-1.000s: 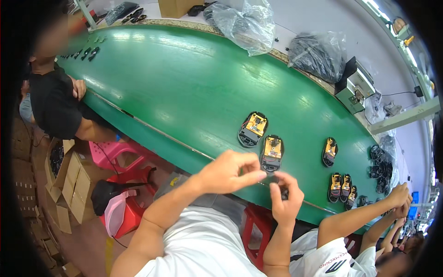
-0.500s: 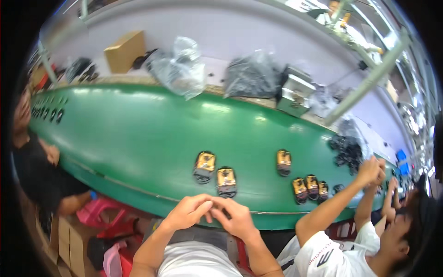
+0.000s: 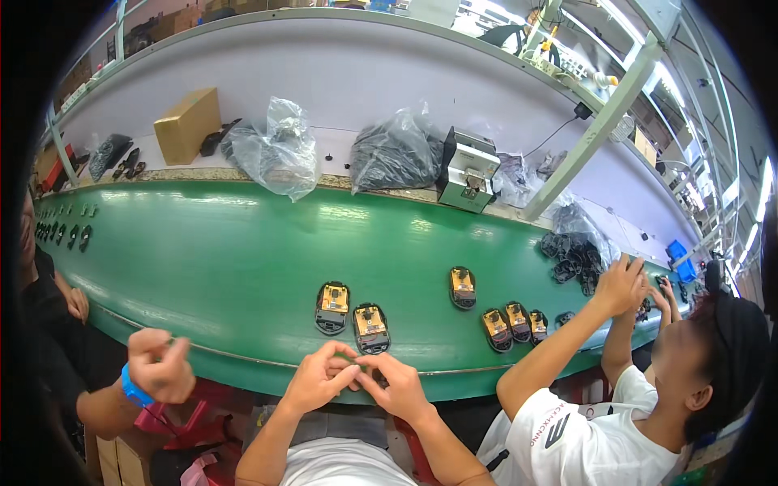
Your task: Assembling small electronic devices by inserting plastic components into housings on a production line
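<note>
My left hand point(image 3: 318, 381) and my right hand point(image 3: 399, 389) meet over the table's near edge. Both have thumb and fingers pinched together, fingertips nearly touching; whatever small thing lies between them is too hidden to name. Just beyond them on the green table are two open black computer mouse bases, one mouse base point(image 3: 372, 327) close to my fingers and another mouse base point(image 3: 332, 308) to its left. Each carries an orange circuit board with a dark part on top. Farther right lies a single mouse base point(image 3: 463, 287), with a row of similar mouse bases point(image 3: 518, 321) nearer the edge.
Along the back ledge stand a cardboard box point(image 3: 187, 127), plastic bags point(image 3: 279, 150) and a grey-green metal device point(image 3: 470, 170). A co-worker's hand point(image 3: 160, 366) with a blue wristband is raised at left. At right another co-worker's hands point(image 3: 622, 285) work near black parts point(image 3: 577, 255).
My view has shifted, so the table's contents sit farther left. My fingertips stay together in pinches. The left co-worker's forearm with the wristband has come up beside the table edge.
</note>
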`<state>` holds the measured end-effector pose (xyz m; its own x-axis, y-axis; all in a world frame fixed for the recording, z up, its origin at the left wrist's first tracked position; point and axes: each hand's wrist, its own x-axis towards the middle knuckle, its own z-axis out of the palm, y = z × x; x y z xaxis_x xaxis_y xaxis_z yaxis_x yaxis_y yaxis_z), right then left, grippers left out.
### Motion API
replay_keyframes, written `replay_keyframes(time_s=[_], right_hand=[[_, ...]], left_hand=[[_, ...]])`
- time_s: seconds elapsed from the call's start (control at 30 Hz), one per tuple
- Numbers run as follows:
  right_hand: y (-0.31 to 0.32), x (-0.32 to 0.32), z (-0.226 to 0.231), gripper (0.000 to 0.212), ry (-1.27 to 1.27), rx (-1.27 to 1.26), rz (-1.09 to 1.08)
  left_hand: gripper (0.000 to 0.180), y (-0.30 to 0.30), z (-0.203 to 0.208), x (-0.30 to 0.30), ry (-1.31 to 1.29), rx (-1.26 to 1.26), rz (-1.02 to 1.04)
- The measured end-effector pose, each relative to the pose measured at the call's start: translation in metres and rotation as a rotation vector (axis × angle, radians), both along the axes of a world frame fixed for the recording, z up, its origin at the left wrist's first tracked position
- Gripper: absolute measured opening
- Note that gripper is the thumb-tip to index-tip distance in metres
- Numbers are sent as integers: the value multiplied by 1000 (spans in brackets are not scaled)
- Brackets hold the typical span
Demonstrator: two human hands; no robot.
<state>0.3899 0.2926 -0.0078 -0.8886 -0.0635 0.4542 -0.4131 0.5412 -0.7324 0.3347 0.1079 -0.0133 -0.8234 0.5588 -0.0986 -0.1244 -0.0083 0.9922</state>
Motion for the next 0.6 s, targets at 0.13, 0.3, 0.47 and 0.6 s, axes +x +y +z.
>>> replay_keyframes(time_s=[0.13, 0.3, 0.47, 0.6], right_hand=[[-4, 0, 2, 19, -9, 12, -18], [14, 5, 7, 15, -84, -53, -132], [26, 3, -1, 9, -65, -53, -201], [15, -4, 9, 13, -33, -228, -201]], left_hand=[[25, -1, 4, 0, 19, -20, -18], [23, 26, 22, -19, 282, -106, -97], [27, 37, 31, -21, 182, -18, -141], [23, 36, 35, -22, 117, -10, -118]])
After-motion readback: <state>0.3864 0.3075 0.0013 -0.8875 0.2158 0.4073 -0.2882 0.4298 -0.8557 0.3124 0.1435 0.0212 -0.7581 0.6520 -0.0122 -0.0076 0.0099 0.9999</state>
